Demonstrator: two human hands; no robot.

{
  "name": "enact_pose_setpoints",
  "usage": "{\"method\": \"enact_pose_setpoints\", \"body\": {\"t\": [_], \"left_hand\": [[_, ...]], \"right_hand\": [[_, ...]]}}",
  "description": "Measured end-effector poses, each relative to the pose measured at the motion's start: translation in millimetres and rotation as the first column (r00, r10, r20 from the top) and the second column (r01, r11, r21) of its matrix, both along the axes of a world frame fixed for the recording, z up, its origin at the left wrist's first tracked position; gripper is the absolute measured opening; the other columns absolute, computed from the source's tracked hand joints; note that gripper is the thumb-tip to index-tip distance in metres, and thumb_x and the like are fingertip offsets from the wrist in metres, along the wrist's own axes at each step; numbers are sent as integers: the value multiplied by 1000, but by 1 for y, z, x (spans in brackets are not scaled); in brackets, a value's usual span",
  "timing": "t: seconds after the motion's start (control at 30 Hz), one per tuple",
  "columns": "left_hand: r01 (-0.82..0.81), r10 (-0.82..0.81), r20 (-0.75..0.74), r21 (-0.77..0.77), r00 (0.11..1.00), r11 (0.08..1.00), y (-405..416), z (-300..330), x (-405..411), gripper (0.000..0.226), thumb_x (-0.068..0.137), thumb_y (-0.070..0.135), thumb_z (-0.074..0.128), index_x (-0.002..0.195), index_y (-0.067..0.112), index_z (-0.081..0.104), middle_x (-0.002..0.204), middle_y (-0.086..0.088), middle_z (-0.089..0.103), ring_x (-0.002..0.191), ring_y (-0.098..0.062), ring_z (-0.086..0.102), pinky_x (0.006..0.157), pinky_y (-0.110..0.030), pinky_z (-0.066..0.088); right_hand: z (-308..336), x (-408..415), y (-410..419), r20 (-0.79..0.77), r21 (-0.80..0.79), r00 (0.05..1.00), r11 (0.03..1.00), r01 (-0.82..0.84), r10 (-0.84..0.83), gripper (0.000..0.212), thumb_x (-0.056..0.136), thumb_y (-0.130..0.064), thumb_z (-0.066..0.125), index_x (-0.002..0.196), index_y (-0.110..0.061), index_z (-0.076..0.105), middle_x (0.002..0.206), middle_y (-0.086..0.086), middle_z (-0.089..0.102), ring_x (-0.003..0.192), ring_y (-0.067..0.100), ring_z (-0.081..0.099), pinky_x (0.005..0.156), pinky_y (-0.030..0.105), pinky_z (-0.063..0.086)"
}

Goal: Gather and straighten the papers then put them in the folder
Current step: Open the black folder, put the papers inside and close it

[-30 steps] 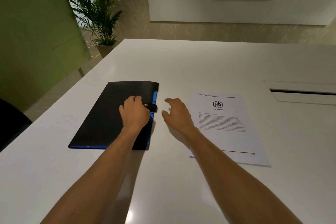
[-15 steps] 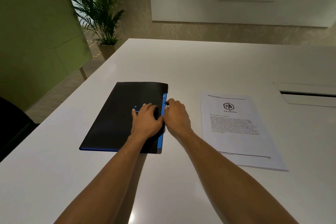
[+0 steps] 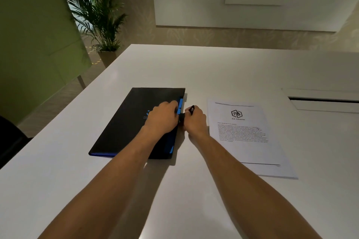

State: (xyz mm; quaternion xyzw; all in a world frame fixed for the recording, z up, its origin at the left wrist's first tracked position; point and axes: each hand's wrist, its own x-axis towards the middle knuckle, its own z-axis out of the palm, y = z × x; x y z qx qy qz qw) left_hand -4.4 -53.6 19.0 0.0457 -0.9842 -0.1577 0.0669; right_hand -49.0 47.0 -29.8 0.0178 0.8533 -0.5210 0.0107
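Note:
A black folder [image 3: 132,120] with blue inner edges lies closed on the white table [image 3: 194,68]. My left hand [image 3: 162,119] rests on its cover near the right edge, fingers curled at the blue edge. My right hand [image 3: 195,120] pinches the folder's black strap tab [image 3: 191,109], pulled off the cover to the right. To the right of my right hand lies a neat stack of printed papers [image 3: 246,137], logo at the top, flat on the table.
A rectangular cable slot [image 3: 322,101] with a lid is set into the table at the far right. Off the table's left side stand a potted palm [image 3: 101,17], a green panel [image 3: 33,35] and a dark chair [image 3: 9,139].
My right hand moved from the table to the folder's right edge and took the strap tab, which has come off the cover. My left hand slid to the cover's right edge.

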Motion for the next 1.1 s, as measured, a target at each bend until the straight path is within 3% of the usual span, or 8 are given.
{"method": "enact_pose_setpoints", "body": {"t": [0.13,0.3,0.43,0.57,0.73,0.93,1.03,1.1], "left_hand": [[-86,103,70,-207,992,975,9,47,-5,28,95,10,40,118,5,55,118,-18,57,103,-35,57,81,-41,47],[-226,235,12,-233,972,946,-3,88,-11,35,95,25,42,118,2,56,120,-16,58,107,-35,56,78,-38,41],[-235,268,61,-326,961,916,-3,89,-5,95,72,73,61,132,2,42,127,-16,50,115,-32,53,89,-41,45],[-254,296,65,-362,953,897,-1,79,-3,121,54,74,74,139,0,30,135,-18,40,116,-32,54,92,-42,46],[-246,289,75,-347,954,905,2,78,-1,95,70,42,78,140,0,28,142,-21,33,116,-34,54,93,-40,46],[-244,261,117,-141,958,959,3,75,1,57,84,15,62,133,5,34,129,-19,46,111,-34,53,75,-34,42],[-224,233,126,-81,964,971,6,69,3,55,90,11,53,140,8,29,130,-19,50,107,-33,55,73,-34,44],[-206,213,137,-66,967,976,10,65,3,66,93,9,47,151,17,16,137,-20,47,109,-34,56,78,-38,47]], "right_hand": [[3,-2,9,46,-86,999,996,27,-23,14,96,-17,44,92,-15,57,84,1,60,75,20,58,63,35,50],[12,-5,12,149,-263,989,963,65,-26,14,98,-14,45,99,-13,59,96,12,70,82,29,72,75,46,63],[28,-7,18,140,-359,990,930,78,-28,16,101,-11,44,105,-11,59,97,12,69,78,27,74,74,44,63],[37,-5,19,141,-390,990,919,46,11,13,103,-13,44,110,-11,55,101,15,70,75,28,75,75,42,63],[41,0,22,119,-403,993,915,31,19,12,103,-13,44,108,-12,55,104,18,71,76,26,75,72,39,63],[41,-3,28,141,-392,989,920,11,49,16,103,-13,45,116,-8,53,112,19,68,80,30,75,77,47,62],[41,-3,36,169,-344,977,937,-61,126,28,101,-15,50,128,-8,47,112,17,69,82,28,75,78,42,62],[41,0,45,177,-275,970,954,-116,169,47,97,-19,57,139,-10,38,108,15,71,77,20,73,70,32,61]]}}
